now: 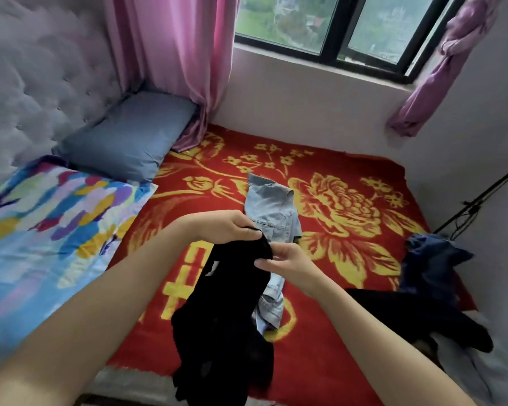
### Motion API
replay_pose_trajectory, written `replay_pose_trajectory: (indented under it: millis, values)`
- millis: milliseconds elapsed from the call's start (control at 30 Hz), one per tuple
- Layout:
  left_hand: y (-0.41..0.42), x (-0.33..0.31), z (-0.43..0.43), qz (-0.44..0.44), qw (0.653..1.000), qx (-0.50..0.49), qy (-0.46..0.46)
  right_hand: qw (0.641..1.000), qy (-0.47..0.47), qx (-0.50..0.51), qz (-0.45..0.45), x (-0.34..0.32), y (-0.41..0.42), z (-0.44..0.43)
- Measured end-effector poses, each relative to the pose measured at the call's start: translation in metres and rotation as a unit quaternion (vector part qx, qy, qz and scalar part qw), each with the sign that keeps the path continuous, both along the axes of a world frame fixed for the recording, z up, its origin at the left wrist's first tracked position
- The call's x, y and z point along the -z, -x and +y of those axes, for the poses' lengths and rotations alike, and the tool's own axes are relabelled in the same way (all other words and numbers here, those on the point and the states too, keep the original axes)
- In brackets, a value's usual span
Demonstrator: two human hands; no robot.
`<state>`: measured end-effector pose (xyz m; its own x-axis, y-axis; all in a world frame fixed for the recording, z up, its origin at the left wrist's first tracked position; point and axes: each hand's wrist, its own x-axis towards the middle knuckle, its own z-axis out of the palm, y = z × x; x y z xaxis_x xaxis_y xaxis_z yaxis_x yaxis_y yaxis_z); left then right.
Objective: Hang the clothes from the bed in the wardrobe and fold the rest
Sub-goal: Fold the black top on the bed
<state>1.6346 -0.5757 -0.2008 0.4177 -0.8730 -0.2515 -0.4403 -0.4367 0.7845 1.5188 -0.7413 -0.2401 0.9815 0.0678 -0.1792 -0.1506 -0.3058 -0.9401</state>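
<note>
Though bunched, black garment (226,317) lengthwise downward.

Two pillows (129,136) (50,218), two curtains (176,54) (446,68), four garments (223,332) (272,206) (431,265) (408,315), two hands (232,227) (285,265).

Both arms extend forward, left grip (233,227) and right grip (288,265) pinching the black garment (223,332).

A black garment (223,332) hangs bunched, lifted above the bed (364,162) at six o'clock. A pale denim piece (272,206) lies rumpled mid-bed. At three o'clock lie a dark blue garment (431,265) and a second black garment (408,315).
</note>
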Motion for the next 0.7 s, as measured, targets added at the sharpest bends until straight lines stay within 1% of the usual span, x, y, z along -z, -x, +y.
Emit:
replay_pose_trajectory:
  millis: [67,133,200,267,300,400,433,467,533,567,700]
  values:
    - [-0.008,0.005,0.002,0.015,1.000,-0.018,0.018,0.996,0.005,0.077,-0.041,-0.004,-0.010,-0.002]
    - [-0.011,0.020,0.009,0.048,0.993,-0.085,0.069,0.988,-0.028,0.138,-0.070,-0.014,-0.018,-0.013]
    - [-0.002,0.043,0.015,0.094,0.982,-0.134,0.095,0.980,-0.055,0.172,-0.087,-0.030,-0.023,-0.023]
    - [0.018,0.076,0.010,0.150,0.974,-0.143,0.096,0.978,-0.046,0.176,-0.100,-0.046,-0.026,-0.028]
    - [0.030,0.093,0.004,0.140,0.973,-0.155,0.097,0.978,-0.040,0.172,-0.113,-0.054,-0.027,-0.030]
    - [0.055,0.138,-0.020,0.018,0.968,-0.240,0.077,0.971,-0.047,0.166,-0.163,-0.085,-0.030,-0.040]
    - [0.060,0.146,-0.026,-0.001,0.960,-0.269,0.076,0.968,-0.047,0.168,-0.182,-0.096,-0.030,-0.044]
    - [0.063,0.154,-0.033,0.013,0.951,-0.295,0.093,0.964,-0.045,0.171,-0.201,-0.107,-0.028,-0.050]
    - [0.067,0.162,-0.039,0.077,0.925,-0.335,0.159,0.956,-0.047,0.182,-0.227,-0.123,-0.024,-0.064]
    - [0.068,0.162,-0.040,0.104,0.915,-0.340,0.189,0.951,-0.051,0.193,-0.235,-0.129,-0.022,-0.071]
    - [0.060,0.159,-0.035,0.122,0.905,-0.345,0.216,0.924,-0.091,0.277,-0.248,-0.139,-0.013,-0.109]
